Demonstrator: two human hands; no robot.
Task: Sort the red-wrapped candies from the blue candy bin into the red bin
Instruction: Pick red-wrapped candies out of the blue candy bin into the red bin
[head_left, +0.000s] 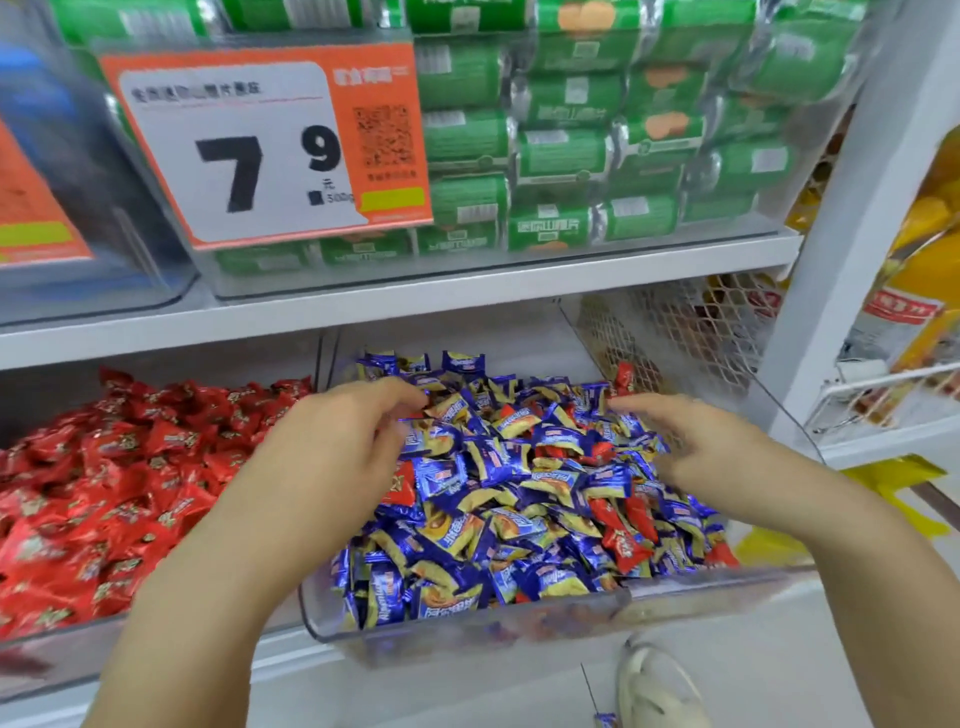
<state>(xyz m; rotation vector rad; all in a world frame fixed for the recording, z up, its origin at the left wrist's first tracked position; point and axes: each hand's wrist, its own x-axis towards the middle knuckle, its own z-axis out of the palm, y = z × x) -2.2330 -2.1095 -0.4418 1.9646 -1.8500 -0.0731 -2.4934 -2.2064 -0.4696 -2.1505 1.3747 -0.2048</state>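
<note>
Red-wrapped candies half-buried; left hand grip blurred, unclear; right hand loose.

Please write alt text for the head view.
Left hand and right hand reach over the blue candy bin, where red-wrapped candies lie among blue ones. The red bin sits left, green packets shelved above.

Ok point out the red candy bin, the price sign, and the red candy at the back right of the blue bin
red candy bin (57, 656): head view, clear front wall.
price sign (244, 150): head view, white panel.
red candy (625, 378): head view, wrapper middle.
</note>
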